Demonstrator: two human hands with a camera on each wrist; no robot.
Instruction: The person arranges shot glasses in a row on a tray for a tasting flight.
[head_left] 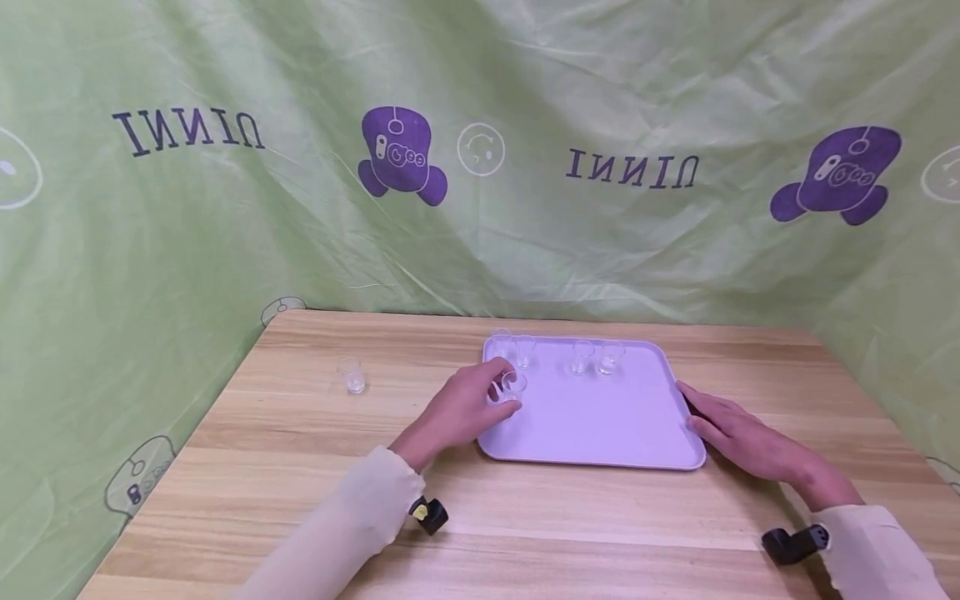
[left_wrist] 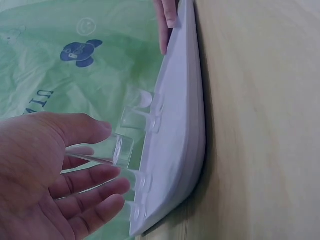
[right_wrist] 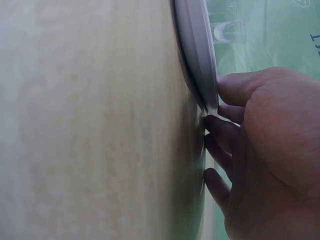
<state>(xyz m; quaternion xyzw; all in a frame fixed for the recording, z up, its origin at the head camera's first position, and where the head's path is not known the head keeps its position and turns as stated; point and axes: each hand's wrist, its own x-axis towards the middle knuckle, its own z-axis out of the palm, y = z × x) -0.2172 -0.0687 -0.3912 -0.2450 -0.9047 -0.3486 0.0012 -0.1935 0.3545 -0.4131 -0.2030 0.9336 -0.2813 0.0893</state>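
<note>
My left hand (head_left: 474,400) pinches a small clear shot glass (head_left: 514,382) between thumb and fingers, above the left part of a light purple tray (head_left: 592,425). In the left wrist view the held shot glass (left_wrist: 122,150) is tilted, its thick base toward the tray. Several similar glasses stand along the tray's back: a pair at the left corner, including one glass (head_left: 524,352), and another pair, including one glass (head_left: 611,358), further right. My right hand (head_left: 742,433) rests at the tray's right edge, its thumb against the rim (right_wrist: 212,75) and the other fingers extended beside it.
One more clear glass (head_left: 354,377) stands on the wooden table (head_left: 315,425), left of the tray. A green printed cloth (head_left: 525,233) hangs behind the table and along its sides.
</note>
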